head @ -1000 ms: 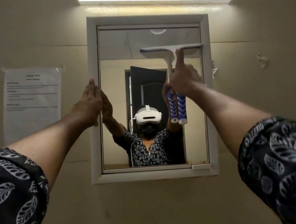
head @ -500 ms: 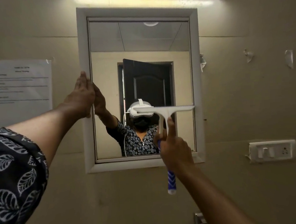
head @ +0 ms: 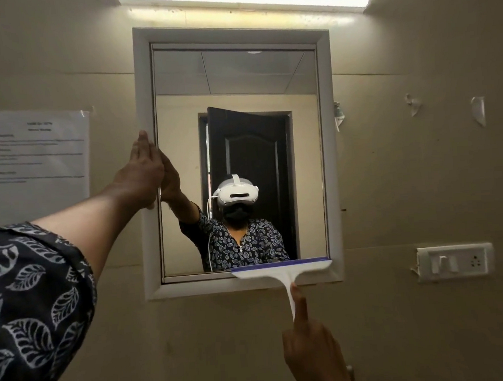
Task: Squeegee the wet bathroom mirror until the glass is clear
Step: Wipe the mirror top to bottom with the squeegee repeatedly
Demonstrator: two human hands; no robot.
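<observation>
Paper notice [head: 38,162] taped at 9 o'clock, left hand [head: 142,175] flat and open against the mirror [head: 236,81] frame's left edge, squeegee [head: 281,270] blade horizontal along the glass's bottom right, handle pointing to 6 o'clock, right hand [head: 313,352] below, closed around the handle, forefinger extended up it, switch plate [head: 454,262] at 3 o'clock

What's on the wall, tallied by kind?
Mirror: 1
Squeegee: 1
Paper notice: 1
Light bar: 1
Switch plate: 1
Torn tape scraps: 3
Total: 8
</observation>
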